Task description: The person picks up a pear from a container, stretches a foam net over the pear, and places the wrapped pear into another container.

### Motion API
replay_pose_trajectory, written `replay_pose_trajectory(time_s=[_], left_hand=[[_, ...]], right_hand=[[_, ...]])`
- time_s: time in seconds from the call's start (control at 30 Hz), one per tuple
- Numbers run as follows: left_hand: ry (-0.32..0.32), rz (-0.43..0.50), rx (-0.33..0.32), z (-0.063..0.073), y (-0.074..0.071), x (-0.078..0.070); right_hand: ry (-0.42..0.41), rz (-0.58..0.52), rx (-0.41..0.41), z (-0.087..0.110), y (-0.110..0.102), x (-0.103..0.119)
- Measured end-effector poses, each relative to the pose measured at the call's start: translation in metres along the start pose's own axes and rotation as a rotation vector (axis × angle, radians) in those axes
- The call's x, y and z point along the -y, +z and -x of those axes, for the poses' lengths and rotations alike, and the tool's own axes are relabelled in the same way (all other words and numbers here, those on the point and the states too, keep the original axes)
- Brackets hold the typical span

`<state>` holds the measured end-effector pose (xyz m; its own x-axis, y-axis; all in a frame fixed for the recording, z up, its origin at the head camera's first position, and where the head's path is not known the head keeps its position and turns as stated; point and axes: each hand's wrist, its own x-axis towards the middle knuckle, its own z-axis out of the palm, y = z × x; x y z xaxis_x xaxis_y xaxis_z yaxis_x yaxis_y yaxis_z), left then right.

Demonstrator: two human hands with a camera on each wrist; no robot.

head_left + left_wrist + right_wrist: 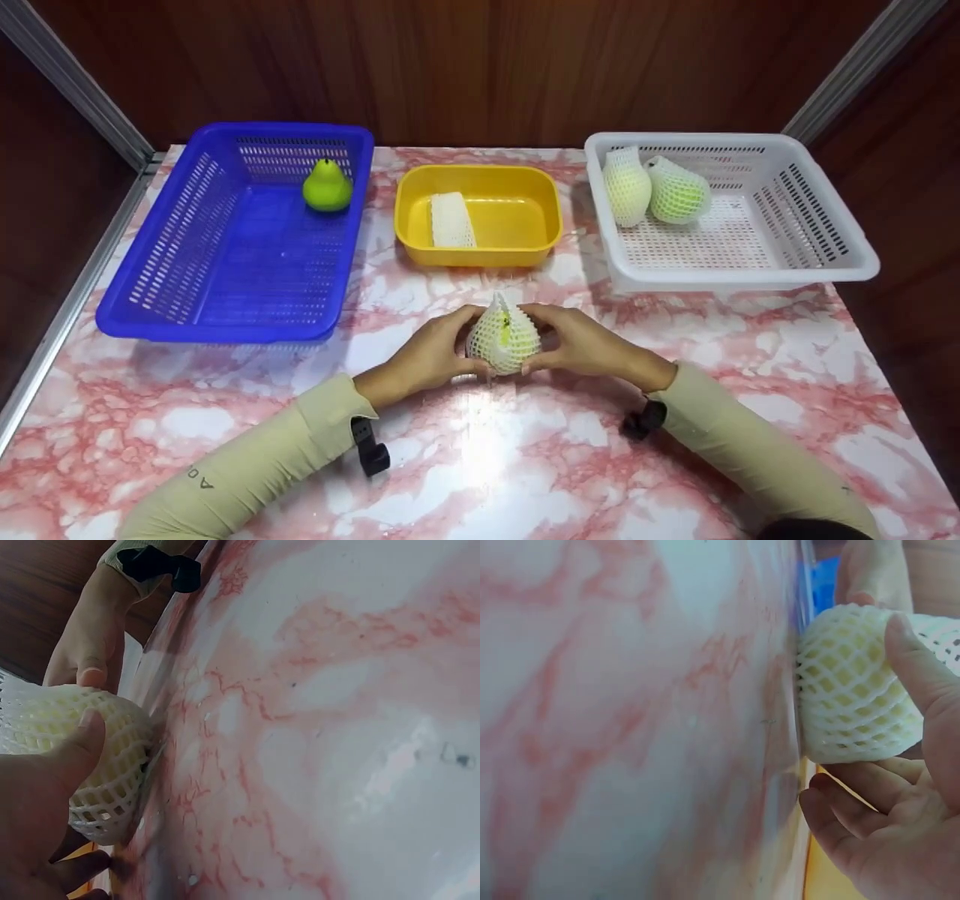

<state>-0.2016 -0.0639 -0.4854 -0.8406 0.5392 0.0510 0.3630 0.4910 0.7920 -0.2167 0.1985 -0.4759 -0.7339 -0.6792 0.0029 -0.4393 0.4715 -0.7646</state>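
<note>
A pear in a white foam net point(504, 341) stands on the table between both hands, the net's loose end pointing up. My left hand point(431, 351) holds it from the left, thumb on the near side. From the right, my right hand point(577, 341) holds it too, its thumb also in front. In the left wrist view the netted pear point(112, 757) touches the table, with the thumb across the mesh. The right wrist view shows the foam net point(862, 682) covering the fruit, the thumb pressed on its side and fingers beneath.
A blue basket point(225, 330) at left contains a bare green pear point(328, 187). Behind the hands, a yellow bin point(480, 256) contains a folded white foam net point(452, 220). At right, a white basket point(750, 276) contains two netted pears point(679, 191).
</note>
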Motion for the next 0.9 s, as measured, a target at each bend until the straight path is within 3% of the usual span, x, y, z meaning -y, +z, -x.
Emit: replay_pose_trajectory(time_s=[0.17,0.3,0.43,0.67,0.9], left_hand=[[0.007,0.001,-0.009,-0.001,0.002,0.001],[0.009,0.065,-0.01,-0.001,0.003,0.002],[0.0,0.212,-0.006,-0.002,0.001,0.0],[-0.024,0.553,-0.036,-0.007,-0.005,-0.016],[0.008,0.682,-0.111,-0.01,-0.007,-0.024]], right_hand=[[-0.037,0.03,-0.008,0.0,0.001,-0.004],[0.007,-0.043,-0.014,0.001,0.002,-0.005],[0.062,-0.203,-0.033,0.002,0.0,-0.002],[0.023,-0.456,-0.115,0.003,-0.004,0.01],[0.05,-0.643,-0.201,0.002,-0.003,0.022]])
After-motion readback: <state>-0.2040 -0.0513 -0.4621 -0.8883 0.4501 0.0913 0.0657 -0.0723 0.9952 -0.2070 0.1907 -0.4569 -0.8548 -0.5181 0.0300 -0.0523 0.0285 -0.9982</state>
